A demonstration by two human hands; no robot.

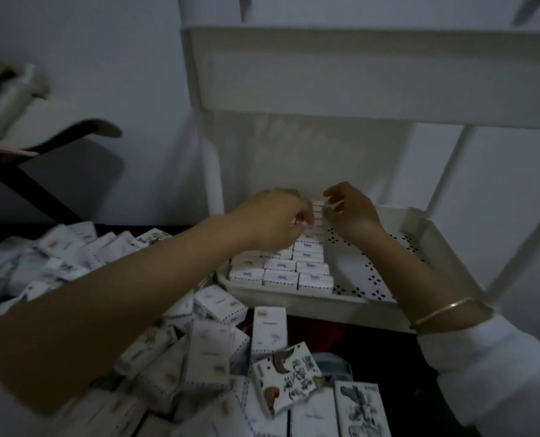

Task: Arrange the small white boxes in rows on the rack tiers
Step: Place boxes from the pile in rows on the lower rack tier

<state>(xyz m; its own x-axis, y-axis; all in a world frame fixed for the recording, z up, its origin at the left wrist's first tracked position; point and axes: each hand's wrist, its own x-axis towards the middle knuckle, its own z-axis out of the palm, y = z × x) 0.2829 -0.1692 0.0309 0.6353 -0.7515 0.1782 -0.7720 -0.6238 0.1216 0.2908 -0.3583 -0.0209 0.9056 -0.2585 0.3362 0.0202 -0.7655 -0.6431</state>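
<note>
Small rectangular white cardboard boxes [281,272] packed in tight rows on perforated white rack tier [366,279], beneath and nearer than both hands. Left hand [271,219] curled over far row ends. Right hand [352,212] curled just beside, at rightmost column. Grip on any box: cannot tell, blurred. Loose heap of printed boxes [205,351] under left forearm. Thin metal bangle [445,313] on right wrist.

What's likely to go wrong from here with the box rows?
1. The left hand and right hand crowd the back boxes; a nudge may skew the neat front rows.
2. The left forearm crosses the loose pile and the tray rim; withdrawing might drag boxes.
</note>
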